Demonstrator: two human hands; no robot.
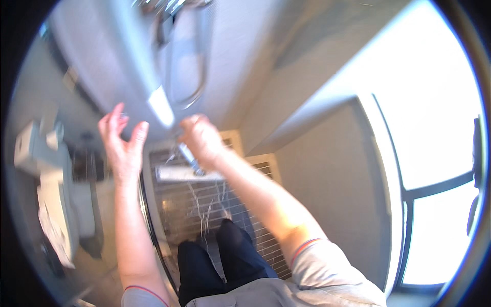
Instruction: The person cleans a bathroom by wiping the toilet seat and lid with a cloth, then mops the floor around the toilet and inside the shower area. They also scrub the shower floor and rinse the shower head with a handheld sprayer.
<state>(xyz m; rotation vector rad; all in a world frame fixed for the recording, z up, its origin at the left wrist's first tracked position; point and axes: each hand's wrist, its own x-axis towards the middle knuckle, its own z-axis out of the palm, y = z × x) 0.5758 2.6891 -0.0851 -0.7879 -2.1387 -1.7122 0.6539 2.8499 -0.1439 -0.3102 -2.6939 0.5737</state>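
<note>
My right hand [202, 141] is closed around the pale blue handle [188, 156] of what looks like a squeegee. Its long white head [184, 174] lies crosswise below the hand, above the shower floor. Thin bright streaks, apparently water, run down from the head towards my legs. My left hand [123, 144] is raised on the left with nothing in it, thumb and fingers apart. Between and above the hands is a blurred, bright pale strip [161, 107]; I cannot tell what it is.
A silver shower hose [201, 82] loops down ahead. Dark tiles with pale joints [268, 238] cover the floor. A dark-edged rim [147, 215] runs along the left; beyond it stands a white toilet [82, 207]. A grey wall [330, 180] and bright window [429, 138] are at right.
</note>
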